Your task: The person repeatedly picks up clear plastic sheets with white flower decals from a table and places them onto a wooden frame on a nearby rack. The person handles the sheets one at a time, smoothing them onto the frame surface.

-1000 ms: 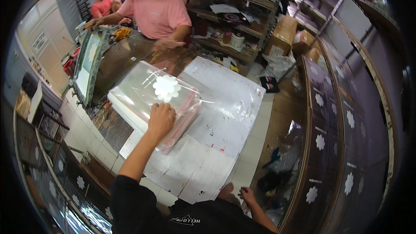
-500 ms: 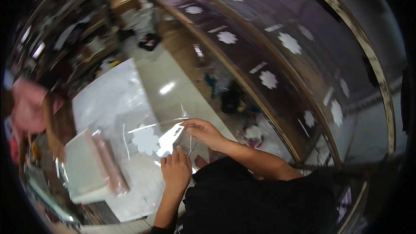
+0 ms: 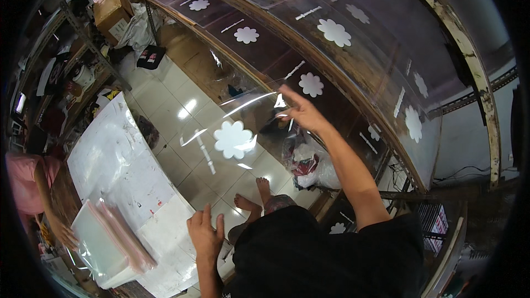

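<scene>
My right hand (image 3: 305, 113) grips the edge of a clear plastic sheet (image 3: 234, 139), thumb and fingers closed on it and one finger pointing forward. The sheet bears a white flower shape and a narrow white strip, and hangs in the air over the tiled floor, its far edge curling. My left hand (image 3: 206, 232) is beside the white table's right edge, holding nothing, with the thumb apart from the fingers. Close to my right hand is a slanted dark shelf (image 3: 276, 66) carrying several like sheets with white flowers.
A white-topped table (image 3: 118, 154) stands at left, with a stack of clear plastic sheets (image 3: 102, 243) on its near end. Another person's hand (image 3: 66, 237) touches that stack. Cardboard boxes (image 3: 110, 8) sit at the back; plastic-wrapped bundles (image 3: 317, 168) lie under the shelves.
My right hand has carried the sheet from over the table toward the shelves at right. My left hand has come off the sheet and dropped lower. The view has turned.
</scene>
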`<state>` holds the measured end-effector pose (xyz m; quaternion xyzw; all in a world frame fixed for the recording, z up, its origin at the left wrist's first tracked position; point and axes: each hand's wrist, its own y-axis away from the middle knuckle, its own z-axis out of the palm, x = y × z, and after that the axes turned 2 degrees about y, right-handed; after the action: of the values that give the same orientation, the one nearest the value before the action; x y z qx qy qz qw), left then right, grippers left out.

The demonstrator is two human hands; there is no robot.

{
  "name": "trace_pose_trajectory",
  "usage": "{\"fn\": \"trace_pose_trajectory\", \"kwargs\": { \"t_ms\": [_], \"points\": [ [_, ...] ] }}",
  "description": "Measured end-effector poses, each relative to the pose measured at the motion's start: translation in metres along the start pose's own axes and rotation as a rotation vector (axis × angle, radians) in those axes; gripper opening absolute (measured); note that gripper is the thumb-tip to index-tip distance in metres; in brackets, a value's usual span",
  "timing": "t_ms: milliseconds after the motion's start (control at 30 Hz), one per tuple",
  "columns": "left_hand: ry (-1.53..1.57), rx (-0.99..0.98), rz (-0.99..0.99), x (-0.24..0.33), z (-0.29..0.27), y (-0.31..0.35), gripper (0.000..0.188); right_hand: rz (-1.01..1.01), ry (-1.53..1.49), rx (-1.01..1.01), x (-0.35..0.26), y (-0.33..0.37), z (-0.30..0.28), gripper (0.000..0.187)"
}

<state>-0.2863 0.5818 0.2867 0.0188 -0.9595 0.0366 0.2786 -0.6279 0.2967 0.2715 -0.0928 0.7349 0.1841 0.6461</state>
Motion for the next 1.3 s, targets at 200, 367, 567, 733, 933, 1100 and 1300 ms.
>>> {"fn": "trace_pose_trajectory", "kwargs": {
  "t_ms": [200, 367, 567, 733, 933, 1100, 1300],
  "points": [
    [-0.057, 0.062, -0.177, -0.028, 0.010, 0.009, 0.034, 0.061, -0.044, 0.346, 0.039, 0.004, -0.100, 0.064],
    [-0.067, 0.065, -0.242, -0.025, 0.025, 0.012, 0.028, 0.030, -0.417, 0.476, 0.156, 0.045, -0.208, 0.037],
    [-0.077, 0.188, -0.302, -0.033, 0.051, 0.014, 0.018, 0.047, -0.577, 0.832, 0.268, 0.080, -0.256, 0.036],
    [-0.118, 0.360, -0.321, -0.045, 0.075, 0.017, 0.007, 0.091, -0.543, 0.879, 0.283, 0.076, -0.271, 0.032],
    [-0.160, 0.410, -0.338, -0.043, 0.082, 0.014, 0.003, 0.157, -0.446, 0.946, 0.271, 0.063, -0.279, 0.030],
    [-0.169, 0.398, -0.367, -0.038, 0.080, 0.013, 0.004, 0.177, -0.382, 0.986, 0.269, 0.055, -0.284, 0.030],
    [-0.156, 0.403, -0.365, -0.041, 0.082, 0.013, 0.003, 0.200, -0.298, 1.021, 0.265, 0.048, -0.288, 0.030]
  ]
}}
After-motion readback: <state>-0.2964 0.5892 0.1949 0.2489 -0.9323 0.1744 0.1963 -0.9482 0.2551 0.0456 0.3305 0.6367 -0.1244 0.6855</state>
